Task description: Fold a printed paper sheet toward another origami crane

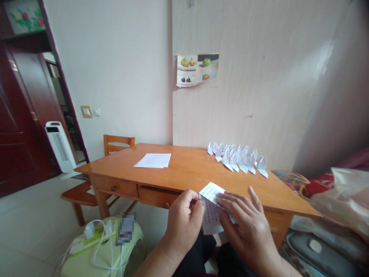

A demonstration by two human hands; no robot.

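A partly folded sheet of printed paper (211,215) is between my hands, just in front of the table's front edge. My left hand (186,219) pinches its upper left corner between thumb and fingers. On its right side lies my right hand (245,219), fingers over the top face and thumb underneath, gripping it. Part of the paper is hidden behind the right fingers. Several folded paper pieces (238,158) with pointed tips stand in rows at the table's far right. A stack of printed sheets (152,160) lies flat on the left half of the table.
The wooden table (184,165) has a slightly open drawer (158,197). A light green stool (86,261) carries a power strip (86,243), cables and a blurred-out device (126,229). A wooden chair (118,139) stands behind; plastic bags (343,200) are at right.
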